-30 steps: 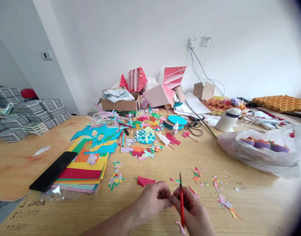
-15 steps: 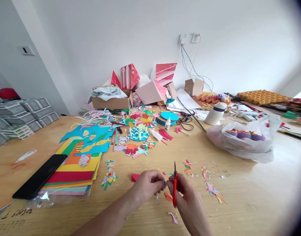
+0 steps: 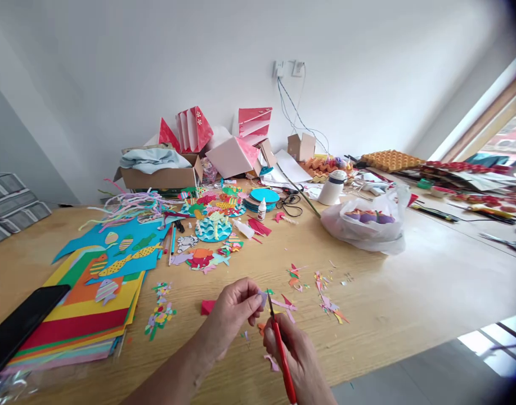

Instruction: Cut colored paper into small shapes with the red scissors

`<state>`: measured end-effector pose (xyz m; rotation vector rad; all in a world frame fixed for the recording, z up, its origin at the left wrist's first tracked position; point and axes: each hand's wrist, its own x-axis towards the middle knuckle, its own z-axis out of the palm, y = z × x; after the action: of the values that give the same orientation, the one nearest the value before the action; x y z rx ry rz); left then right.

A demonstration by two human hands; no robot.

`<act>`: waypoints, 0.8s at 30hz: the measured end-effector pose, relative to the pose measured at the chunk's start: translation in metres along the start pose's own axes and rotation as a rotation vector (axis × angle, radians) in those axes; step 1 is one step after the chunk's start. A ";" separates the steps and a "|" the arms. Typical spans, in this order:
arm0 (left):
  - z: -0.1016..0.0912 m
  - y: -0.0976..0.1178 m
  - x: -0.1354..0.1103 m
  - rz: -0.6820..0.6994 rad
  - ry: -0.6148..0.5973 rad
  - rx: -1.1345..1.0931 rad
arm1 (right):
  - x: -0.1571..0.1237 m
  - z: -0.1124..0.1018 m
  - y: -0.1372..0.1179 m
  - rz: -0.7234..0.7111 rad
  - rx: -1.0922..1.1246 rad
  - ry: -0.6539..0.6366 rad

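Between the thumb and fingers of my left hand (image 3: 239, 306) is a small piece of light purple paper (image 3: 263, 297). My right hand (image 3: 294, 349) is closed around red-handled scissors (image 3: 283, 360). Their dark blades point away from me, with the tip close beside the purple paper; I cannot tell whether they touch it. Paper scraps (image 3: 285, 305) in pink and red lie just beyond my right hand. A folded red paper piece (image 3: 207, 307) rests left of my left hand, and a pink offcut (image 3: 272, 363) lies below the scissors.
At the left are stacked coloured sheets (image 3: 67, 320) with paper fish and a black phone (image 3: 25, 326). Small cut shapes (image 3: 160, 315) lie beside them. Further back stand a glue bottle (image 3: 261, 209), blue discs (image 3: 264, 196) and a plastic bag (image 3: 367, 239). More scraps (image 3: 331, 306) lie rightward.
The view has swung to the right. My right hand has turned the scissors so the blades now slant toward the purple paper, which shows more clearly in my left hand.
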<state>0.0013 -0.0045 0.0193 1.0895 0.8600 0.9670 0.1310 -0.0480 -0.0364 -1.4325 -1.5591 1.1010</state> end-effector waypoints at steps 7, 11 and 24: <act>0.006 0.004 0.003 0.001 -0.018 0.113 | -0.003 -0.004 -0.006 -0.014 0.038 0.006; 0.008 0.003 0.005 0.008 -0.024 0.114 | -0.005 -0.007 -0.012 -0.032 0.028 0.018; 0.008 -0.001 0.006 -0.038 -0.050 0.147 | -0.002 -0.007 -0.003 -0.035 0.039 0.095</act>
<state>0.0109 -0.0014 0.0200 1.2134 0.9186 0.8514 0.1361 -0.0491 -0.0307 -1.4061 -1.4820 1.0227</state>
